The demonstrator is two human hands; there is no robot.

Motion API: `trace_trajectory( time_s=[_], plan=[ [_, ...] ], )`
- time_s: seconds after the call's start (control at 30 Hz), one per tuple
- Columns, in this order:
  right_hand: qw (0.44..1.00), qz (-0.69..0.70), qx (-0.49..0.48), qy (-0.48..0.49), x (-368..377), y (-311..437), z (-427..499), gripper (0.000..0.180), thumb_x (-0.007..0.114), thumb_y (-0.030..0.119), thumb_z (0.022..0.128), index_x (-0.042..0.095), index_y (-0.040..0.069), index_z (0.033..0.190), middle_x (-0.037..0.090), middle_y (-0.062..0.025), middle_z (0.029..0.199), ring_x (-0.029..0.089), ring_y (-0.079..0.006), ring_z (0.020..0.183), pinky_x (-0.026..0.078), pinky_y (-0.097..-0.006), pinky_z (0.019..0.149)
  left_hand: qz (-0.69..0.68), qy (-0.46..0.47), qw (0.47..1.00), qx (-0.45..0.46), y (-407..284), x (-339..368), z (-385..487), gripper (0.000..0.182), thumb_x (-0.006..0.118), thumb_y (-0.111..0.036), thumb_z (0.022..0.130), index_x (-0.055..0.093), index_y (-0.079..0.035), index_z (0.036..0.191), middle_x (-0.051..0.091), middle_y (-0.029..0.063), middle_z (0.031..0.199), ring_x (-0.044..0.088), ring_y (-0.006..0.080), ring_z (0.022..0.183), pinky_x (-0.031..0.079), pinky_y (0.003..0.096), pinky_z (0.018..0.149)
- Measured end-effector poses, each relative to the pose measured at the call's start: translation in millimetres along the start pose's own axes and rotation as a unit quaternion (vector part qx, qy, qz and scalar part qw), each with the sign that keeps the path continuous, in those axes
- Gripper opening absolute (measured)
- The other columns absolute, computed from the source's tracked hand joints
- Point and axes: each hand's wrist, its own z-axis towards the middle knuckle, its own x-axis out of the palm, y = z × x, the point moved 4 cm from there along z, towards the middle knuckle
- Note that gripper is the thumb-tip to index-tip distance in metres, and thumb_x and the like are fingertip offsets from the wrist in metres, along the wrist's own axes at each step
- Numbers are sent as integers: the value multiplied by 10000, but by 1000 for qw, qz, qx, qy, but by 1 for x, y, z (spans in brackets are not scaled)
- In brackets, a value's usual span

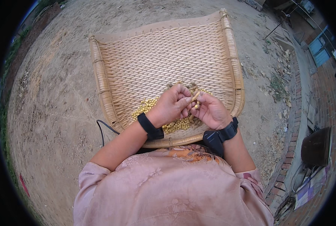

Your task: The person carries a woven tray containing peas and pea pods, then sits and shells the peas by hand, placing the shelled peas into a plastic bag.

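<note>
My left hand (172,103) and my right hand (212,109) meet over the near part of a woven wicker winnowing basket (162,59). Between the fingertips of both is a dry yellowish bean pod (195,97); a round pale bean (196,106) shows just below it, against the right fingers. Loose yellow soybeans (146,106) lie in the basket to the left of my left wrist. More soybeans (179,125) are heaped under the hands. Some dry brown pods (189,84) show just beyond my fingers, partly hidden by them.
Bare earth ground (57,93) surrounds the basket. A black cable (101,128) loops out at its left side. To the right run a brick edging (292,135) and a brick-paved strip with a dark container (315,147) and a checked cloth (312,186). Both wrists wear black straps with devices.
</note>
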Motion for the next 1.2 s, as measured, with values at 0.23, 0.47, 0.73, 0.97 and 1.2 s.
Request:
trace_trajectory(
  time_s=[0.23, 0.47, 0.73, 0.97, 1.2],
  plan=[
    [1000, 2, 9, -7, 1, 1, 1, 176, 459, 73, 877, 577, 18, 995, 624, -80, 876, 605, -160, 785, 526, -278, 697, 7, -20, 999, 50, -3, 1, 2, 95, 502, -71, 963, 474, -23, 1040, 591, 33, 783, 544, 60, 570, 465, 189, 496],
    [999, 2, 16, 28, 3, 1, 1, 200, 468, 41, 858, 568, 11, 1029, 622, -86, 908, 607, -165, 803, 522, -271, 716, 51, -35, 994, 94, -7, 2, -2, 69, 496, -55, 962, 488, -30, 1026, 592, 25, 795, 536, 52, 608, 455, 179, 530],
    [998, 10, 16, 53, 5, 0, 3, 216, 432, -1, 876, 558, -20, 1051, 609, -99, 990, 616, -182, 886, 526, -265, 751, 57, -87, 983, 149, -4, -3, 0, 70, 505, -35, 956, 503, -33, 1026, 592, 23, 807, 539, 49, 635, 468, 180, 559],
    [996, 40, -2, 79, 13, 4, 1, 323, 374, 31, 908, 506, -78, 1181, 591, -163, 1108, 614, -233, 991, 535, -324, 858, 64, -124, 977, 160, -12, -7, -3, 90, 508, -62, 962, 514, -20, 1042, 606, 30, 818, 547, 48, 630, 467, 179, 558],
    [998, 49, -13, 48, 7, 4, 0, 374, 364, 183, 979, 503, -88, 1197, 583, -211, 1156, 595, -299, 1071, 506, -393, 938, -8, -163, 967, 197, -33, -14, -12, 123, 519, -89, 963, 531, -20, 1065, 623, 41, 832, 583, 69, 670, 474, 194, 573]
  ],
)
